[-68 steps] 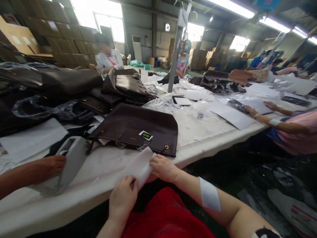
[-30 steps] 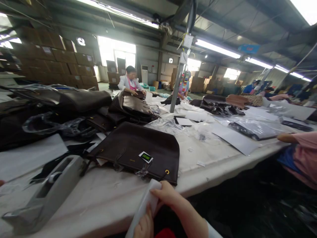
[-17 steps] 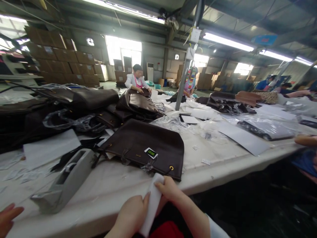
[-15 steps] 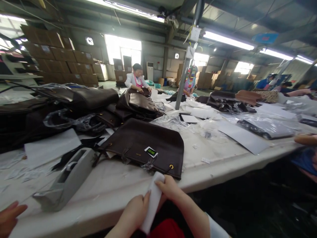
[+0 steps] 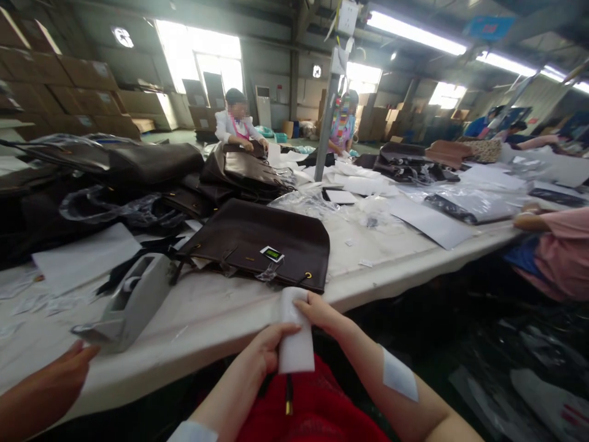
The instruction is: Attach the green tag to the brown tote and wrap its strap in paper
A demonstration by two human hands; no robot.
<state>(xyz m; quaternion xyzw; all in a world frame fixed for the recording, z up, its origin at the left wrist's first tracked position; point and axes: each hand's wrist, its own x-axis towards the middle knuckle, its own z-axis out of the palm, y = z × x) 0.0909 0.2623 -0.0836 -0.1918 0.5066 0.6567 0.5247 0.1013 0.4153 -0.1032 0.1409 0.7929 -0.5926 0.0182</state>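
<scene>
Between my two hands is a folded piece of white foam sheet (image 5: 297, 353), held over my lap at the table's front edge. My left hand (image 5: 269, 347) grips its left side, with the thumb lying across the front. Higher up on the right edge, my right hand (image 5: 317, 310) pinches it. A dark cord with a gold tip (image 5: 289, 396) hangs below the foam. Just beyond my hands, a dark brown leather bag (image 5: 262, 236) lies flat on the white-covered table (image 5: 221, 334), with a small tag (image 5: 273, 253) on it.
A grey tape dispenser (image 5: 133, 304) stands at the left, touched by another person's hand (image 5: 59, 377). More brown bags (image 5: 151, 166) are heaped behind it. A metal post (image 5: 325, 129) rises from the table, and a person in pink (image 5: 564, 252) is at the right.
The foam has turned from slanted to nearly upright, showing its broad face. The other person's hand has moved right to the tape dispenser. My view has shifted.
</scene>
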